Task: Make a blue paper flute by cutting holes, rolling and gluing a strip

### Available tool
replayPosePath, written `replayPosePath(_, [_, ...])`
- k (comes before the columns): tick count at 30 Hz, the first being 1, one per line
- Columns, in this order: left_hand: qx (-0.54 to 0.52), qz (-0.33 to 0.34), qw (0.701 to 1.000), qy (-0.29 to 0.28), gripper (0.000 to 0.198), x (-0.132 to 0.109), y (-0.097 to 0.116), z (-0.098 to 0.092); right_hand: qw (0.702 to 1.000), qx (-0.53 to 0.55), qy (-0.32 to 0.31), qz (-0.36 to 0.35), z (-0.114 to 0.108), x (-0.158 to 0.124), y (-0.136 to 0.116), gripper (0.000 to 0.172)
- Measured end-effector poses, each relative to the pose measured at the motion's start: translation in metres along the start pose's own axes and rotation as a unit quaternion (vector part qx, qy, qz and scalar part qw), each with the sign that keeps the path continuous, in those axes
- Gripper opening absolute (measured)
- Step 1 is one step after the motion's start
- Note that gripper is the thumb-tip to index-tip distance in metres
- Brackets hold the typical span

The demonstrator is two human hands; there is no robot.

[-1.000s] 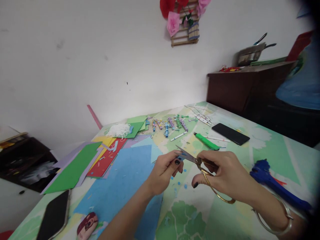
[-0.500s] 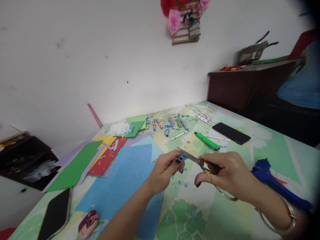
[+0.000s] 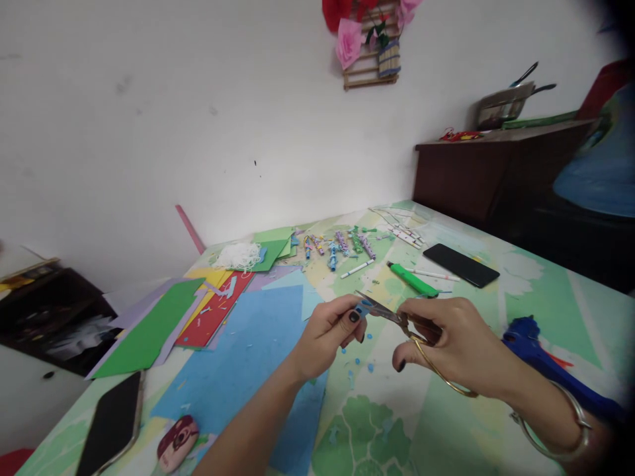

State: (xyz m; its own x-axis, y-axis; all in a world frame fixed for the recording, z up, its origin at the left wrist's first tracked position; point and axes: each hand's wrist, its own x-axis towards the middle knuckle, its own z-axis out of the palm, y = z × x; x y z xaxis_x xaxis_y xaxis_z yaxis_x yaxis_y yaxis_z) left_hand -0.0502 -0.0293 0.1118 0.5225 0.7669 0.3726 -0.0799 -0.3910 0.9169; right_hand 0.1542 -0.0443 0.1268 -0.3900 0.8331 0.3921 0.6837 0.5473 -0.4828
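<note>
Paper-strewn craft table (image 3: pixel 536 291) below: left hand (image 3: pixel 322 338) fingertips pinch a blue paper scrap (image 3: pixel 364 308), lifted clear so blades reach its edge; right hand (image 3: pixel 449 340) fingers curl through gold-handled scissors (image 3: pixel 397 318), blue offcuts (image 3: pixel 355 362) scattered underneath.

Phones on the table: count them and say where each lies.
2. The near phone lies at the left edge beside the blue sheet; the far phone lies right of the green tool. Others may lie hidden.

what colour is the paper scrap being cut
Blue; the paper scrap, pinched in the left hand at the scissors, head view.
</note>
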Motion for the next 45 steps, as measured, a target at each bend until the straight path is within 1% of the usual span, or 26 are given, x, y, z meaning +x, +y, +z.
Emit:
replayPosePath(6, [-0.015, 0.005, 1.000, -0.019, 0.030, 0.000, -0.002, -0.001, 1.000, -0.014, -0.007, -0.010, -0.002, -0.002, -0.001, 0.042])
replayPosePath(12, [-0.034, -0.025, 0.999, -0.030, 0.036, -0.001, 0.000, 0.000, 0.999, -0.007, 0.008, -0.041, 0.000, -0.004, 0.006, 0.038])
replayPosePath(15, [-0.056, -0.033, 0.997, -0.034, 0.036, 0.000, 0.001, 0.001, 0.998, -0.010, 0.017, -0.055, 0.001, -0.004, 0.009, 0.037])
replayPosePath(19, [-0.101, -0.037, 0.993, -0.040, 0.036, -0.001, 0.000, 0.000, 0.998, -0.017, 0.037, -0.044, -0.002, -0.003, 0.008, 0.038])
replayPosePath(21, [-0.125, -0.036, 0.990, -0.052, 0.036, -0.002, -0.002, 0.000, 0.999, -0.011, 0.021, -0.038, -0.004, -0.002, 0.005, 0.039])
replayPosePath(24, [-0.148, -0.031, 0.986, -0.069, 0.037, -0.002, -0.002, -0.001, 0.999, -0.008, -0.008, -0.047, -0.008, -0.001, 0.000, 0.039])
replayPosePath(28, [-0.164, -0.038, 0.982, -0.091, 0.036, -0.003, 0.002, -0.001, 0.998, -0.011, -0.024, -0.053, -0.011, 0.000, -0.003, 0.038])
replayPosePath(31, [-0.182, -0.059, 0.976, -0.106, 0.036, -0.003, 0.003, -0.002, 0.998, -0.011, -0.025, -0.064, -0.012, 0.002, -0.003, 0.040])
replayPosePath(34, [-0.206, -0.066, 0.969, -0.118, 0.038, -0.004, 0.001, -0.002, 0.997, -0.003, -0.023, -0.078, -0.012, 0.002, -0.002, 0.043])
replayPosePath(39, [-0.243, -0.071, 0.960, -0.122, 0.035, -0.005, -0.004, -0.001, 0.995, 0.008, -0.058, -0.084, -0.013, 0.001, -0.002, 0.043])
replayPosePath(45, [-0.251, -0.096, 0.951, -0.154, 0.037, -0.005, 0.001, 0.000, 0.992, 0.013, -0.045, -0.121, -0.010, 0.001, 0.001, 0.041])
